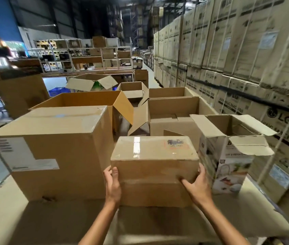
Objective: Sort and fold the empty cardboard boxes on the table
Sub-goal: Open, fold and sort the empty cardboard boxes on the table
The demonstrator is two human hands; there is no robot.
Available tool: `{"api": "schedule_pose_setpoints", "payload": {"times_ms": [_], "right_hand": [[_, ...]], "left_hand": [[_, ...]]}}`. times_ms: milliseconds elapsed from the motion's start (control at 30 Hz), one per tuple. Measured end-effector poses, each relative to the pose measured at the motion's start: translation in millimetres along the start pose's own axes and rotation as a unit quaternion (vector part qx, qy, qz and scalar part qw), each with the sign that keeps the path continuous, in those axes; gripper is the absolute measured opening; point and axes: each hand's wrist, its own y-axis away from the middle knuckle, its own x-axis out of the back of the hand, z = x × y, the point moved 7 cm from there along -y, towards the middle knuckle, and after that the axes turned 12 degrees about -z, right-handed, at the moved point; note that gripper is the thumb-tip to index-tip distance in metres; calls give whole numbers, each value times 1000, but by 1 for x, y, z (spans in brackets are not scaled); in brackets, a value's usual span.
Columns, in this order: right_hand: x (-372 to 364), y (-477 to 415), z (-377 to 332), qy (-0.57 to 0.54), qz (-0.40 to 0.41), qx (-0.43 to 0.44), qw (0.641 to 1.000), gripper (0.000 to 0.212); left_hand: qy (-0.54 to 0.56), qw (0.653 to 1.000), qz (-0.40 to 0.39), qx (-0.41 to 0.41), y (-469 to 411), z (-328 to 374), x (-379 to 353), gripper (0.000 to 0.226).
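A small closed, taped cardboard box [154,167] stands near the table's front edge. My left hand [112,184] holds its left side, thumb on the front face and fingers round the corner. My right hand [197,186] grips its right side, thumb on the front and fingers wrapped round the edge. A large closed box with a white label [52,152] stands just left of it. A printed box with open, torn flaps [228,156] stands just right. Behind are several open empty boxes [172,112].
The table [7,218] runs forward under the boxes, with bare surface in front of me. A wall of stacked washing-machine cartons [246,59] lines the right side. Shelving with goods [87,53] stands at the back; a tall box [20,92] sits off to the left.
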Motion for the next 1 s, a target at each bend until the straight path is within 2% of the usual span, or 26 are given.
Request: {"api": "schedule_pose_setpoints", "payload": {"times_ms": [67, 133, 233, 333, 433, 500, 600, 667, 733, 900, 1000], "right_hand": [[14, 2, -23, -33, 20, 51, 998, 93], [28, -4, -46, -11, 39, 81, 996, 78], [38, -26, -79, 100, 41, 99, 989, 54], [30, -61, -96, 196, -1, 87, 977, 50], [16, -96, -103, 275, -43, 44, 959, 58], [8, -117, -105, 296, -57, 27, 953, 63], [0, -141, -89, 289, -98, -44, 951, 83], [-2, -151, -74, 260, -114, -100, 954, 90], [-2, -155, -70, 258, -109, -113, 953, 83], [2, -151, -69, 259, -94, -84, 958, 57], [9, -134, -71, 233, -79, -68, 967, 51]], "left_hand": [[11, 999, 2, -39, -4, 33, 8, 87], [-21, 996, 0, -86, -13, 72, 11, 82], [-132, 981, 7, -140, -35, 122, 8, 58], [-263, 952, -16, -159, -68, 151, -15, 38], [-364, 922, -50, -125, -106, 154, -41, 41], [-412, 906, -78, -60, -127, 138, -52, 48], [-480, 867, -120, 60, -139, 104, -62, 60], [-515, 844, -121, 85, -143, 94, -63, 62], [-519, 843, -110, 85, -145, 94, -60, 61], [-513, 849, -105, 71, -142, 91, -56, 54], [-514, 852, -90, 42, -122, 101, -53, 50]]}}
